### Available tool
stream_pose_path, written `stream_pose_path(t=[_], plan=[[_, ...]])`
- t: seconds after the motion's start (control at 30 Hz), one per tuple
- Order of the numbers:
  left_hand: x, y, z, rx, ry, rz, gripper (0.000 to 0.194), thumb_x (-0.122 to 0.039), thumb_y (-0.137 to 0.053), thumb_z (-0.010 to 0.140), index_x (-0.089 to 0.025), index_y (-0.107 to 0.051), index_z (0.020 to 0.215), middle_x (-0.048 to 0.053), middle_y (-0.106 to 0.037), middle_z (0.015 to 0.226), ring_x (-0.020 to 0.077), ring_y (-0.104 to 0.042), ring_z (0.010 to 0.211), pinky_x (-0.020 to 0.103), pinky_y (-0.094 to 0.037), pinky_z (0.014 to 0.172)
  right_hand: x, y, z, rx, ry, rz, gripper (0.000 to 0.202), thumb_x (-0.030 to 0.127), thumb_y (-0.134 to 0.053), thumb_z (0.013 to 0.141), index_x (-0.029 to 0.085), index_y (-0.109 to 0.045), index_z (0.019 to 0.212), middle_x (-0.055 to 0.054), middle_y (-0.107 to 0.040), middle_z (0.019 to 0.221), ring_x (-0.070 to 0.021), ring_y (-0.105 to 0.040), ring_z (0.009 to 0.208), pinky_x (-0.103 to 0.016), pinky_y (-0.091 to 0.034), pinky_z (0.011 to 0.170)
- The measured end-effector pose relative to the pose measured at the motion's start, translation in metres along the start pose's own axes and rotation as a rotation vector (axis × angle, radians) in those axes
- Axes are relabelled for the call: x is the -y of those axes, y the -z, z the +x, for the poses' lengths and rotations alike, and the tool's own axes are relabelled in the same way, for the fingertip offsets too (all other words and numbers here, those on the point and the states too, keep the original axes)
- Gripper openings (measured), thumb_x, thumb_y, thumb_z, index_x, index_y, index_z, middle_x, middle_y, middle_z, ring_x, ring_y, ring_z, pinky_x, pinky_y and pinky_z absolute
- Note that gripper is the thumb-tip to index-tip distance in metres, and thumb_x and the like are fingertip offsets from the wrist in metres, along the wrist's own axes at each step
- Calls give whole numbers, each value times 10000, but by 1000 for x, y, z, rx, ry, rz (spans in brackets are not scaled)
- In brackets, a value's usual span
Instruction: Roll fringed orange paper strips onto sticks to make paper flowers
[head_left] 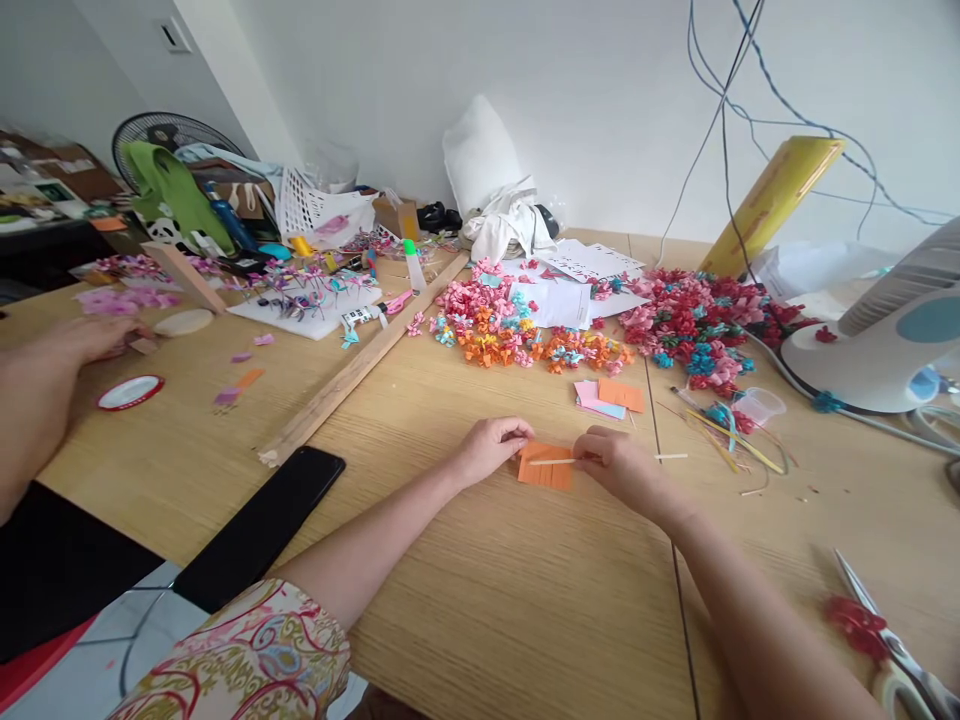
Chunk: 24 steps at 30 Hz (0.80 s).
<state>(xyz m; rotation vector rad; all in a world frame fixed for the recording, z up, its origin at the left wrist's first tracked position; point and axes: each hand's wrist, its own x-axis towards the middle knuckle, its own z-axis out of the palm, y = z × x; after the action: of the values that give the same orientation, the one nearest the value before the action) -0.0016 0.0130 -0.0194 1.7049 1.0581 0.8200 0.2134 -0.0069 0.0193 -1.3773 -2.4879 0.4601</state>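
A small orange paper piece [546, 478] with parallel slits lies on the wooden table in front of me. My left hand [491, 447] is closed, its fingertips pinching the paper's upper left corner. Between the fingers of my right hand [616, 465] is a thin pale stick [551, 462], laid across the paper's upper part; its other end [671, 457] sticks out to the right. Just beyond my hands rest more paper pieces, a pink and blue stack [592, 400] and an orange one [620, 394].
Heaps of paper-like flowers [690, 325] spread across the back. A wooden bar [367, 355] and a black phone [262, 525] lie left; scissors [885, 640] lie right. A white appliance [877, 310] stands far right. Another person's hand [105, 338] works at far left.
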Motion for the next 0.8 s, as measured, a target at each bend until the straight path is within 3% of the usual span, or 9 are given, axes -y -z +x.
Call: stream_pose_path(t=[0.3, 0.43, 0.57, 0.8], plan=[[-7, 4, -4, 24, -48, 198, 220, -216, -420, 811, -154, -593, 931, 5, -631, 780, 74, -547, 576, 172, -424, 574, 0, -1, -1, 36, 15, 26, 115, 172, -475, 752, 188, -568, 687, 1, -545, 712, -96, -478, 639, -194, -311, 562], [-6, 10, -4, 81, -95, 201, 221, -277, -492, 790, -164, -591, 952, 22, -629, 874, 99, -567, 718, 187, -435, 660, 6, -7, 1, 26, -19, -2, 130, 176, -455, 763, 183, -559, 686, -6, -547, 727, -97, -479, 645, -193, -311, 568], [-2, 10, -3, 94, -58, 205, 231, -188, -599, 694, -152, -599, 923, 26, -625, 871, 100, -560, 716, 190, -441, 655, 8, -12, 2, 31, -21, -21, 138, 174, -443, 769, 181, -558, 694, -9, -546, 732, -95, -480, 643, -191, -312, 573], [-1, 8, -1, 43, -86, 285, 164, -144, -507, 754, -172, -624, 866, 1, -637, 843, 110, -568, 776, 193, -428, 705, 7, -11, 2, 59, -38, -49, 142, 174, -442, 769, 174, -563, 694, -20, -551, 738, -101, -490, 657, -194, -319, 586]])
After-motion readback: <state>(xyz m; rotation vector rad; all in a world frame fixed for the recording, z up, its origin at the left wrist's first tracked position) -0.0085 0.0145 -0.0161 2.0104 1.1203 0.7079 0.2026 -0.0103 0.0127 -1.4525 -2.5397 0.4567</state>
